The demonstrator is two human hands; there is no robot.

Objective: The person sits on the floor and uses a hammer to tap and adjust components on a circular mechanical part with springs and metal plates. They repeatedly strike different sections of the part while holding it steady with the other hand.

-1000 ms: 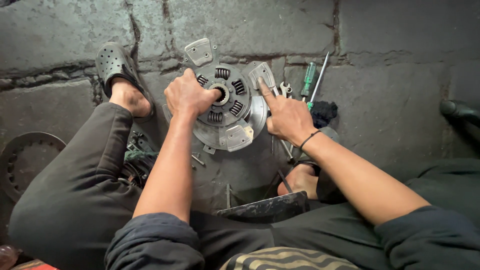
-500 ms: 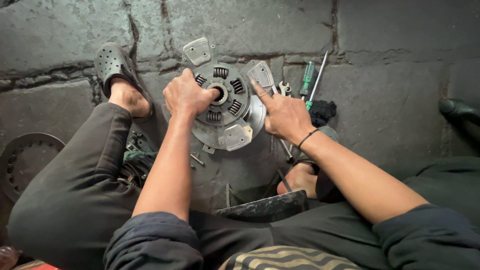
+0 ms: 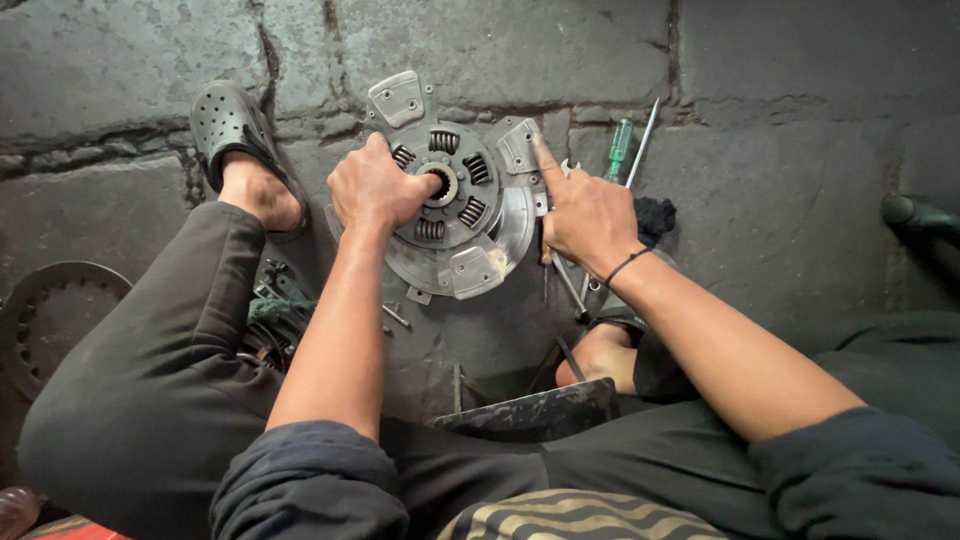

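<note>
I see a grey stone floor (image 3: 780, 200) with cracked joints. On it lie a clutch disc (image 3: 460, 215), a green-handled screwdriver (image 3: 617, 150), a black rag (image 3: 655, 215), loose bolts (image 3: 395, 315) and a round plate (image 3: 50, 315) at left.

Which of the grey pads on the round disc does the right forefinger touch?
The upper-right pad: the right hand lays its forefinger on its edge. The top pad and the lower pad lie untouched.
</note>
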